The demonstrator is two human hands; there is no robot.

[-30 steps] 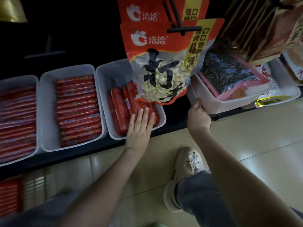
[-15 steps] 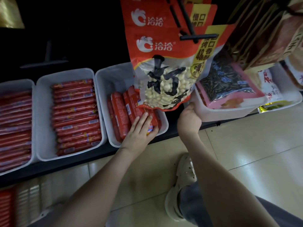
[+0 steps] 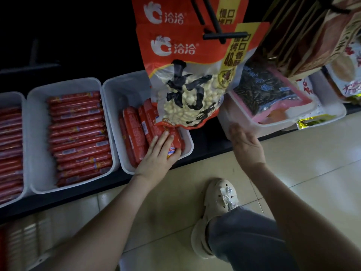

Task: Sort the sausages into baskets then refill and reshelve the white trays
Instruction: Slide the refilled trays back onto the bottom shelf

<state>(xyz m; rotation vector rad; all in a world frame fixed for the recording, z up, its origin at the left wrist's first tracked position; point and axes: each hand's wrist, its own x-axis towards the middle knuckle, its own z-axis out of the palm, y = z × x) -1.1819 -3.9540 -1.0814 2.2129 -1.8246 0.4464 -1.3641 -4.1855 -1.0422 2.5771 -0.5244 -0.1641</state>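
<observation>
Three white trays sit in a row on a low black shelf. The left tray [image 3: 24, 122] and the middle tray [image 3: 39, 137] hold thin red sausages [image 3: 78, 137]. The third tray [image 3: 113, 106] holds thick red sausages [image 3: 132, 137]. My left hand [image 3: 158, 155] lies on the rightmost thick sausage [image 3: 176, 140], fingers along its top and thumb hooked round its near end. My right hand [image 3: 246, 141] grips the front corner of a fourth white tray [image 3: 237, 108], which holds a pink packet of dark seeds [image 3: 267, 94].
A hanging red snack bag [image 3: 187, 85] covers the back of the third tray. More packets hang at the upper right [image 3: 304, 36]. My shoe [image 3: 218, 212] stands on the tiled floor [image 3: 302, 173]. A blurred slatted container [image 3: 23, 241] is at the bottom left.
My left hand has slid right across the thick sausages and its thumb has closed round the end of one. My right hand stays at the seed tray's corner.
</observation>
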